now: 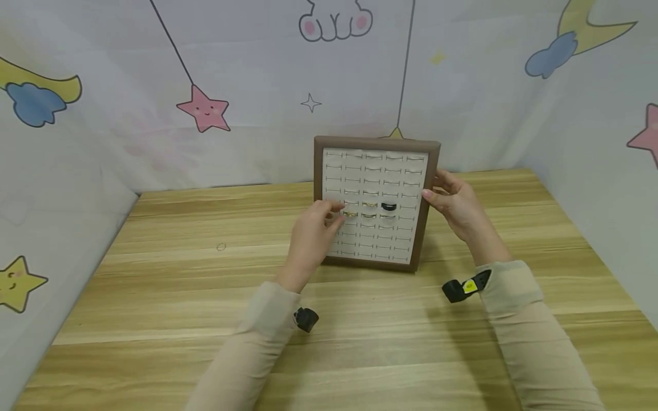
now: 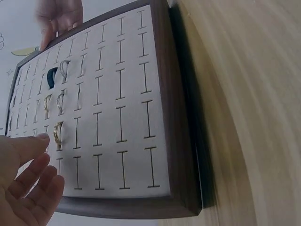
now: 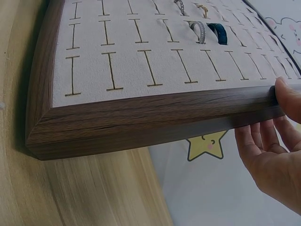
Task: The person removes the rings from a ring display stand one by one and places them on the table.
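The left hand lies over the left part of the ring display tray, fingers loosely extended. Its fingertips sit just beside a gold ring seated in a slot of the tray's left column area. The left grip is released; it grasps nothing.

The tray stands tilted, its lower edge on the wooden surface and its top leaning toward the backdrop. It has a dark brown wooden frame and a pale insert marked with rows of I-shaped slots. Near the middle rows, several rings occupy slots: 2 gold rings toward the left, a silver ring near the centre, and a dark ring to the right of them. The exact ring count cannot be told from these views.

The right hand holds the tray's right frame edge. The thumb presses on the front of the frame, and the fingers lie behind it. The right grip is grasping the tray.

Both forearms wear beige sleeves, each with a small black device at the wrist.
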Tool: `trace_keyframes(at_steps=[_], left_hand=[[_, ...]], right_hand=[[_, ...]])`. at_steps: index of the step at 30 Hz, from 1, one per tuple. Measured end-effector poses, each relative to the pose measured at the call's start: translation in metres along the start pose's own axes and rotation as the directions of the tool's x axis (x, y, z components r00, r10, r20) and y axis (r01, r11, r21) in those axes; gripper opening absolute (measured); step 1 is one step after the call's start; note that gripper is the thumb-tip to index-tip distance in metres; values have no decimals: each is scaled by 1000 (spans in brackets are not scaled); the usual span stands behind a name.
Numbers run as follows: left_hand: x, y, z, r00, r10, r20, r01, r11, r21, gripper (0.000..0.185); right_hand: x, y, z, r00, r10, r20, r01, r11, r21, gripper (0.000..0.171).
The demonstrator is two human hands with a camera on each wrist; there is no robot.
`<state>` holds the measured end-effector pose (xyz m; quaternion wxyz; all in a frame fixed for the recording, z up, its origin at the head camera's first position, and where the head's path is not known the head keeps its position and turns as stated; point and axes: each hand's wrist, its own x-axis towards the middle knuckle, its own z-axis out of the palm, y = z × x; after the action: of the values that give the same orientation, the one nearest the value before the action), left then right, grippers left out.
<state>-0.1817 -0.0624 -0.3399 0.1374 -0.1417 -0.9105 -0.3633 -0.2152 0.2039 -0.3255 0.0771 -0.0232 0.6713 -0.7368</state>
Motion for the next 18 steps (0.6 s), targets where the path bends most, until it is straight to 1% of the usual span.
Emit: trace_keyframes(at_steps=[3,5,8,18], left_hand=[[1,1,7,1000,11,21,-11,1000,-1,20],[1,1,11,1000,15,18,-15,1000,4,19],[1,1,16,1000,4,16,-4,1000,15,18],[2,4,21,1000,-25,3,25,996,81,16]], right_hand=[[0,0,0,1000,-4,1,4,1000,1,74],[0,0,0,1000,-6,2,6,1000,2,74],[0,0,0,1000,-6,1,6,1000,4,75],[-1,-1,1,1000,-7,0,7,1000,9,75]])
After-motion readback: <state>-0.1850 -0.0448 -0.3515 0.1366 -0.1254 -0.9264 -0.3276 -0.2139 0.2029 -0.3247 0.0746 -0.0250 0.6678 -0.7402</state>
